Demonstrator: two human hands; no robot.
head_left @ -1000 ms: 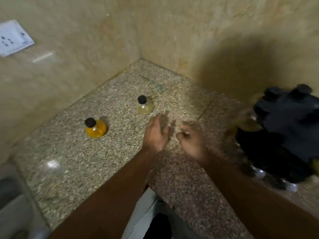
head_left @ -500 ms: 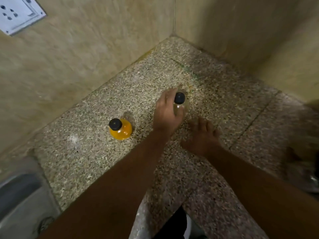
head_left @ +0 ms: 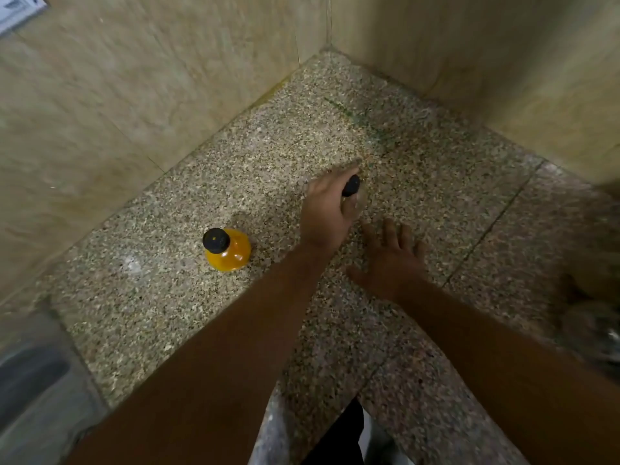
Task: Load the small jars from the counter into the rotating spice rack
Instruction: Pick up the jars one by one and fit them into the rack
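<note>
**Hand closing on clear jar in counter corner**

Fingers [head_left: 350, 171] of the left hand [head_left: 327, 209] are wrapping around a small clear jar [head_left: 360, 201] with a black cap [head_left: 351, 185], which is standing on the speckled granite counter [head_left: 285, 152] near the tiled corner. The right hand [head_left: 391, 260] is resting flat beside it, fingers spread. A yellow-filled jar [head_left: 229, 251] is waiting well to the left. The jar is probably light, smooth and breakable; gripping its rounded body below the cap looks safest.
</note>
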